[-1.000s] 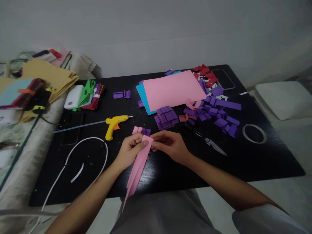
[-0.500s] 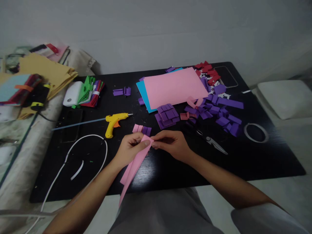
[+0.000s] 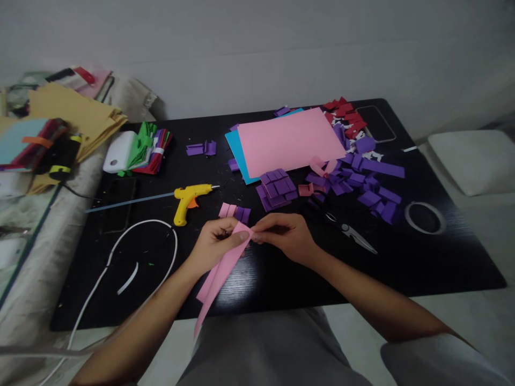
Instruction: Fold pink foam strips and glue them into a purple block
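A long pink paper strip point(image 3: 225, 268) slants down from my fingers past the table's front edge. My left hand point(image 3: 217, 241) pinches it near its top end, thumb flat on the paper. At the strip's top corner, the thumb and fingertips of my right hand point(image 3: 287, 236) are closed on the edge. Another pink strip point(image 3: 208, 284) lies partly behind the first; how it is held is hidden. Just beyond my hands sit a small folded pink piece point(image 3: 228, 210) and a purple folded piece point(image 3: 242, 214).
A yellow glue gun point(image 3: 187, 201) lies left of my hands, scissors point(image 3: 358, 238) to the right. Behind are stacked purple folded pieces point(image 3: 277, 187) and a pink sheet point(image 3: 289, 142) over a blue sheet point(image 3: 241, 158). A white cable point(image 3: 115, 249) loops at left; a tape roll point(image 3: 424, 218) is at right.
The view has shifted very slightly. Both hands keep their grip on the pink strip, with almost no visible movement.
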The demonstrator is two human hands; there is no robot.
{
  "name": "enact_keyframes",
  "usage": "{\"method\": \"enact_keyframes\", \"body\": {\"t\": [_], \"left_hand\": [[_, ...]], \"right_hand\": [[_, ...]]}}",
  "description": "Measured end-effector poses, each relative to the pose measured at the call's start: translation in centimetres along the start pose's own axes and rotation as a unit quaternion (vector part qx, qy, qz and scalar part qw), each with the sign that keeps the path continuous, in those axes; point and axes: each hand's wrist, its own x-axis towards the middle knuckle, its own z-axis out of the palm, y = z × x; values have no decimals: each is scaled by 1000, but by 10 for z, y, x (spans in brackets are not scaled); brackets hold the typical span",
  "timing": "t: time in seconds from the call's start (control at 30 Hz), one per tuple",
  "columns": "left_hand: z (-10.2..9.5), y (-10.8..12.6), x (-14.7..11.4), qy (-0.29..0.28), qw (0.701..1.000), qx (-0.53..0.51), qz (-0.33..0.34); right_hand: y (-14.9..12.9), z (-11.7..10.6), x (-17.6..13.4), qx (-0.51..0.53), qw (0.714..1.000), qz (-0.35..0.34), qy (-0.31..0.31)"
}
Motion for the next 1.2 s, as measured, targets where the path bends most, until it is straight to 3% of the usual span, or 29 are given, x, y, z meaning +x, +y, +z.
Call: {"method": "enact_keyframes", "body": {"t": [0.83, 1.03, 1.2], "left_hand": [[0, -1, 3, -30, 997, -62, -32], [-2, -2, 3, -15, 998, -50, -35], [-2, -2, 4, -4, 1000, -13, -8]], "right_hand": [[1, 0, 0, -48, 999, -18, -19], [1, 0, 0, -4, 999, 30, -23], [-1, 0, 0, 24, 995, 74, -62]]}}
